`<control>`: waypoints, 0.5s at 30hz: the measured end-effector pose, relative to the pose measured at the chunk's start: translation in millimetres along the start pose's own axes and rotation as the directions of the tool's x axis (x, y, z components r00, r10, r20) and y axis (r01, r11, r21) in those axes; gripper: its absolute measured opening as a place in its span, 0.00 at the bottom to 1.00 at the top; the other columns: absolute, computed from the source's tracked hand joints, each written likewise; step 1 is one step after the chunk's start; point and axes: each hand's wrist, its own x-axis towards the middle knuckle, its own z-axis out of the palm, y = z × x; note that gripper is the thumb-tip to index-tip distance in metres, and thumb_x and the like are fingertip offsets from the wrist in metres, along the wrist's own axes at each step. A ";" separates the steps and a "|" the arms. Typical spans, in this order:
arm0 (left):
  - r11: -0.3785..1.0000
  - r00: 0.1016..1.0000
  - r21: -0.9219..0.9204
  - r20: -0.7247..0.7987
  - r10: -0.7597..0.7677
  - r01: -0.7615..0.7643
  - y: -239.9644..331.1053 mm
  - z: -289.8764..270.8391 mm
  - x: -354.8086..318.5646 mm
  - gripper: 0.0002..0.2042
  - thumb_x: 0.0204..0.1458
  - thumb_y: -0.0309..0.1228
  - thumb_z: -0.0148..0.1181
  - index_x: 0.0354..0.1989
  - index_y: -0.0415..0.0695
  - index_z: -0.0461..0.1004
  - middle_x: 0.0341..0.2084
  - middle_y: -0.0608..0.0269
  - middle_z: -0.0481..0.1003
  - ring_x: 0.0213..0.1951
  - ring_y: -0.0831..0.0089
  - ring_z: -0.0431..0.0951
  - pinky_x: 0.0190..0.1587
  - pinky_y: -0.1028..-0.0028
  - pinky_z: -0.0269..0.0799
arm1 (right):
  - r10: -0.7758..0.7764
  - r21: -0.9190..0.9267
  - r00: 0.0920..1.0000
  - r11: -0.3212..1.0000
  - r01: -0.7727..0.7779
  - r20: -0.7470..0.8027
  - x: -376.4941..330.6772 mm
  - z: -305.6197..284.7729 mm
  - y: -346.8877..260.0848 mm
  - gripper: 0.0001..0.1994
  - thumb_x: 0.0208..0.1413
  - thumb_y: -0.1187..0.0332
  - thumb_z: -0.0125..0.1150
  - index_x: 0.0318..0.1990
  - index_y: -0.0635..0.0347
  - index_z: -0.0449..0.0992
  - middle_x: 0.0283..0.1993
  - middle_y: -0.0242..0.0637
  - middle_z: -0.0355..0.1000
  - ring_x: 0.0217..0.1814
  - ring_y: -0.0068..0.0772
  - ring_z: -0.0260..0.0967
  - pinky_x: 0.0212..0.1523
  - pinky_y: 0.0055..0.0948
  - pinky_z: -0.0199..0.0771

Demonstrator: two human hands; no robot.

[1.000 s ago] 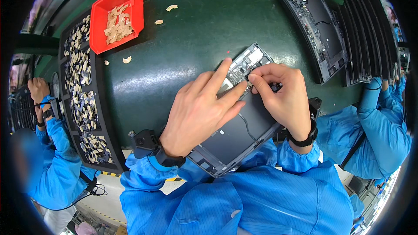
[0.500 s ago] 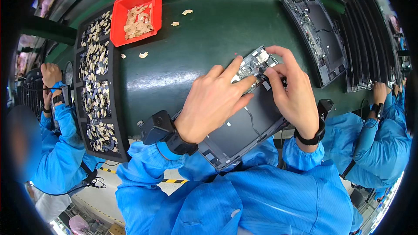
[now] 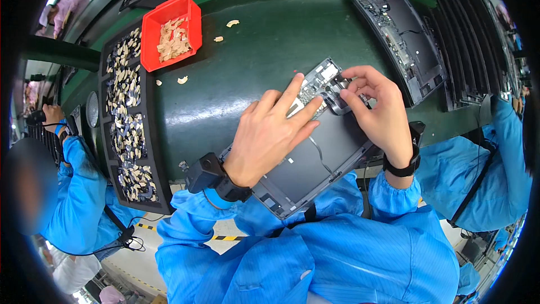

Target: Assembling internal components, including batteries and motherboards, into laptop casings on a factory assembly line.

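An opened laptop base (image 3: 298,174) lies tilted in front of me, its dark inner surface and a thin cable facing up. At its far end sits a circuit board (image 3: 323,75) with silver and white parts. My left hand (image 3: 264,135) rests over the board with fingers spread, two fingertips touching it. My right hand (image 3: 382,107) is bent at the board's right side, thumb and fingers closed by a dark, partly shiny curved part (image 3: 337,103). What is between those fingertips is mostly hidden.
A red bin (image 3: 194,25) holds tan curved pieces; several lie loose on the green table (image 3: 247,56). Left stands a black divided tray (image 3: 159,152) full of small pieces. At the right are another opened laptop base (image 3: 413,50) and stacked dark panels (image 3: 467,50). Co-workers in blue sit either side.
My right hand has shifted slightly from the board, and more of the dark curved part shows beneath its fingertips. My left hand stays on the board, a little lower.
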 end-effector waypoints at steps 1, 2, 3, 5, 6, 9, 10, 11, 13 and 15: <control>1.000 1.000 0.000 0.002 0.001 -0.001 1.4 -0.1 0.2 0.21 0.53 0.40 0.74 0.56 0.58 0.84 0.66 0.54 0.74 0.43 0.62 0.80 0.44 0.65 0.81 | 0.002 0.001 1.000 1.000 -0.002 -0.001 0.5 -1.7 4.6 0.12 0.55 0.79 0.70 0.47 0.67 0.81 0.32 0.40 0.80 0.35 0.30 0.81 0.38 0.29 0.78; 0.999 1.000 0.034 0.010 -0.009 0.008 3.5 0.0 0.1 0.21 0.53 0.40 0.73 0.57 0.59 0.84 0.66 0.54 0.74 0.43 0.62 0.80 0.43 0.65 0.81 | -0.004 0.032 1.000 0.999 0.004 0.013 1.2 -1.7 10.5 0.12 0.55 0.79 0.70 0.47 0.68 0.80 0.32 0.40 0.80 0.36 0.29 0.81 0.39 0.28 0.78; 0.998 1.000 0.068 0.017 -0.018 0.016 5.3 -0.3 0.1 0.21 0.54 0.40 0.73 0.58 0.59 0.83 0.66 0.54 0.74 0.43 0.63 0.80 0.42 0.65 0.81 | -0.010 0.061 1.000 0.998 0.008 0.026 1.4 -2.1 13.9 0.12 0.55 0.79 0.70 0.47 0.70 0.80 0.32 0.40 0.80 0.36 0.27 0.81 0.39 0.27 0.79; 0.996 0.997 0.080 0.056 -0.047 0.043 9.1 -3.0 1.7 0.21 0.55 0.40 0.72 0.58 0.60 0.83 0.67 0.55 0.73 0.45 0.62 0.80 0.44 0.65 0.80 | 0.026 0.057 0.998 0.998 -0.029 0.057 2.7 -6.9 12.0 0.13 0.57 0.78 0.70 0.48 0.71 0.79 0.33 0.38 0.80 0.38 0.24 0.81 0.43 0.25 0.79; 0.993 0.993 0.092 0.090 -0.078 0.070 11.0 -4.5 3.8 0.21 0.55 0.40 0.71 0.59 0.60 0.83 0.67 0.55 0.73 0.46 0.62 0.80 0.46 0.65 0.79 | 0.045 0.153 0.994 0.986 -0.060 0.095 4.5 -10.0 12.4 0.14 0.58 0.79 0.70 0.51 0.70 0.78 0.36 0.37 0.80 0.40 0.23 0.80 0.44 0.23 0.78; 0.968 0.998 0.249 0.038 -0.044 0.033 22.6 -12.2 7.2 0.22 0.55 0.40 0.72 0.59 0.55 0.82 0.66 0.54 0.74 0.51 0.61 0.81 0.52 0.65 0.75 | 0.084 0.286 0.990 0.951 -0.114 0.116 -0.3 -23.0 17.0 0.17 0.59 0.80 0.69 0.55 0.68 0.75 0.42 0.37 0.79 0.44 0.21 0.79 0.45 0.21 0.78; 0.969 0.999 0.246 0.034 -0.039 0.029 25.5 -12.3 13.1 0.22 0.55 0.40 0.72 0.59 0.55 0.82 0.66 0.54 0.74 0.51 0.61 0.81 0.52 0.65 0.75 | 0.107 0.329 0.989 0.935 -0.135 0.103 -1.8 -26.9 18.6 0.18 0.60 0.80 0.68 0.57 0.67 0.74 0.46 0.37 0.78 0.46 0.20 0.79 0.46 0.20 0.77; 0.994 1.000 0.112 -0.022 0.003 0.000 28.5 -11.0 21.5 0.22 0.55 0.38 0.72 0.59 0.52 0.82 0.61 0.53 0.77 0.51 0.61 0.82 0.53 0.65 0.73 | 0.107 0.324 0.990 0.937 -0.133 0.097 -1.4 -29.2 19.3 0.18 0.60 0.80 0.68 0.57 0.67 0.74 0.46 0.37 0.78 0.46 0.20 0.79 0.46 0.20 0.77; 0.999 0.996 -0.012 -0.083 0.033 -0.034 35.7 -6.0 34.2 0.22 0.55 0.36 0.72 0.58 0.48 0.82 0.57 0.53 0.80 0.52 0.61 0.83 0.55 0.66 0.71 | 0.187 0.434 0.975 0.874 -0.220 0.118 -0.9 -31.8 17.1 0.20 0.61 0.81 0.68 0.60 0.66 0.71 0.50 0.38 0.77 0.46 0.19 0.78 0.45 0.18 0.77; 0.939 0.997 -0.344 -0.075 0.004 -0.030 37.8 10.5 44.8 0.20 0.54 0.32 0.72 0.56 0.42 0.81 0.45 0.54 0.85 0.46 0.62 0.85 0.52 0.66 0.72 | 0.167 0.465 0.978 0.861 -0.207 0.128 0.3 -32.0 19.3 0.19 0.62 0.81 0.68 0.59 0.65 0.70 0.51 0.38 0.77 0.47 0.19 0.79 0.46 0.18 0.77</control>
